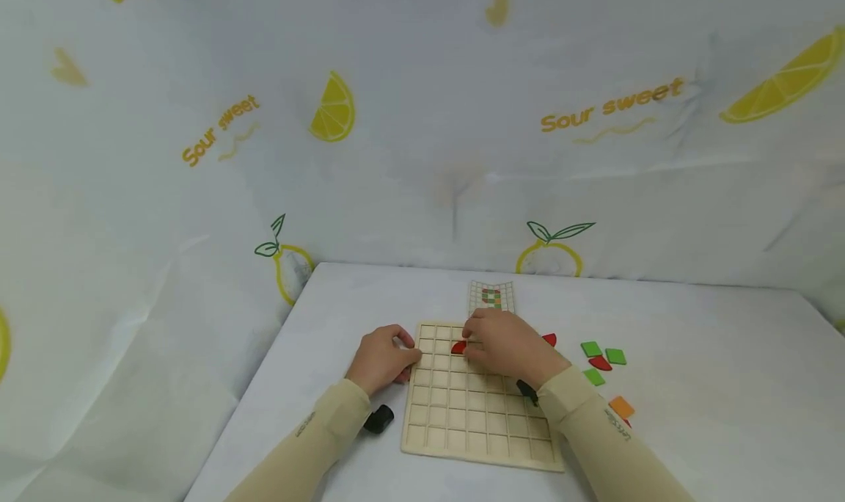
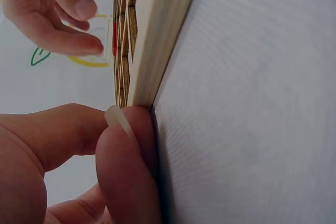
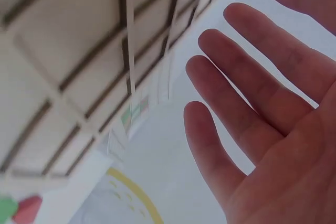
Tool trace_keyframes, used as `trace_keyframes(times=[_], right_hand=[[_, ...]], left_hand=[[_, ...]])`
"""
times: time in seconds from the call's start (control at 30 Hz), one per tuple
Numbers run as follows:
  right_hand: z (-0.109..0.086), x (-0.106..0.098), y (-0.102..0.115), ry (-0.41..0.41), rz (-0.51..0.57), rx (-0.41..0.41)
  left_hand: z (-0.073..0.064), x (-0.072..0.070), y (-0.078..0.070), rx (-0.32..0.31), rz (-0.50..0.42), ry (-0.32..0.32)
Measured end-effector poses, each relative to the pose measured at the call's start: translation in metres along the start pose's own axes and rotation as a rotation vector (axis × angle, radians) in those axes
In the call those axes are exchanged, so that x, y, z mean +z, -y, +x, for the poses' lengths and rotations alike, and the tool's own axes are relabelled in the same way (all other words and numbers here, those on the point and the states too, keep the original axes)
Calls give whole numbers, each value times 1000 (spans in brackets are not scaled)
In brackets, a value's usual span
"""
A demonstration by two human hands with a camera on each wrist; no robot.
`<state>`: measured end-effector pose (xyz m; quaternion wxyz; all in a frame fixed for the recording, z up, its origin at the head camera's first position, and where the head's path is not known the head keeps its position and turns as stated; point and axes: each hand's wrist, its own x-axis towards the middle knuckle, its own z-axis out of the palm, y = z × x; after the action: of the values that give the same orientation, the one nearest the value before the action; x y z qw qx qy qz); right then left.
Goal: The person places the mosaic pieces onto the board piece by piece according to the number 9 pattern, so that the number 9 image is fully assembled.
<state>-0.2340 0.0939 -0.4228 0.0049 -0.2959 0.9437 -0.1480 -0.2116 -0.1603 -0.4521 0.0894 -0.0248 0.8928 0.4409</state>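
Observation:
A pale wooden grid board [image 1: 439, 397] lies on the table. My left hand [image 1: 384, 357] holds its left edge, with thumb and curled fingers at the rim [image 2: 163, 35] in the left wrist view. A red quarter-round tile [image 1: 458, 348] sits in a square of the board's upper part. Just right of this tile, my right hand [image 1: 505, 344] is over the board. In the right wrist view its fingers [image 3: 241, 103] are spread and fairly straight, with nothing seen in them. A card [image 1: 472, 296] with a printed coloured pattern stands behind the board.
Right of the board lie loose tiles: several green squares [image 1: 616, 356], an orange square [image 1: 622, 406] and red quarter-rounds [image 1: 600, 363]. Another red tile [image 1: 549, 338] shows beyond the right hand. A black device [image 1: 379, 419] is at the left wrist. A lemon-print cloth [image 1: 422, 157] hangs behind the table.

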Motion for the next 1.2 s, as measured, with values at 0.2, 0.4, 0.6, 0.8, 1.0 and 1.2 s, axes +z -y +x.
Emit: trace_keyframes(times=[0.2, 0.4, 0.6, 0.8, 1.0, 1.2], right_hand=[[-29, -22, -25, 9, 49, 120], [-72, -38, -67, -5, 72, 266], [-114, -52, -105, -19, 94, 387], [-137, -54, -132, -21, 110, 451], [-144, -55, -142, -2, 124, 462], [-150, -54, -147, 5, 130, 474]], left_hand=[[-2, 0, 1, -10, -14, 10], [-2, -1, 4, -12, -2, 7], [-2, 1, 4, -23, 2, 5], [-2, 2, 2, -30, -4, 1], [-4, 2, 2, -37, -14, -2], [-5, 2, -1, -23, -15, 7]])
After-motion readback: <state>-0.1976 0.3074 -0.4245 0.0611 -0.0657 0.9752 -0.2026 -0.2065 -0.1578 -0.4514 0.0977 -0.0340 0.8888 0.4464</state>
